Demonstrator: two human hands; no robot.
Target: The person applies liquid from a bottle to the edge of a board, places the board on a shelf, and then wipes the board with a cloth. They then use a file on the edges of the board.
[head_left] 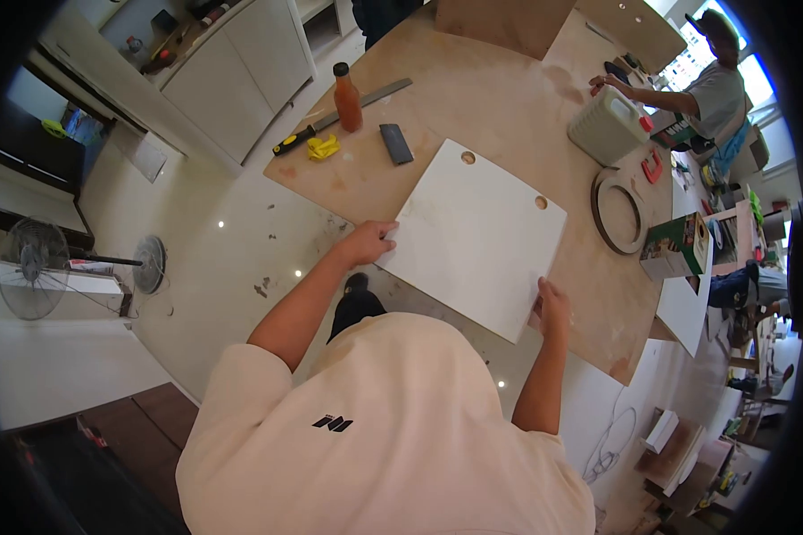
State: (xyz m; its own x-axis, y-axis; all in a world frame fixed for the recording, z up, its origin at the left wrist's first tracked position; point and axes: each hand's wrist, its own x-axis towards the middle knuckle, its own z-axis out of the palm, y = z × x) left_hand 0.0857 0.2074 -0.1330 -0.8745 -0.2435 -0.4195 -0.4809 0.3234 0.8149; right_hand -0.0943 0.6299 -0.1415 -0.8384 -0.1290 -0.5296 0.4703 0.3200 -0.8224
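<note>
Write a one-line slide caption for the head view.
Left hand and right hand steady a white panel on the plywood table.

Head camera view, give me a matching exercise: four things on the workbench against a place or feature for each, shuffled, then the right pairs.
1. white panel
2. bottle
3. wooden ring
4. jerrycan

A. nearest the co-worker's hand
B. upright by the yellow rag
C. has two round holes
D. flat beside the green box

Pairs: 1-C, 2-B, 3-D, 4-A

Cream T-shirt — small black logo.
</note>
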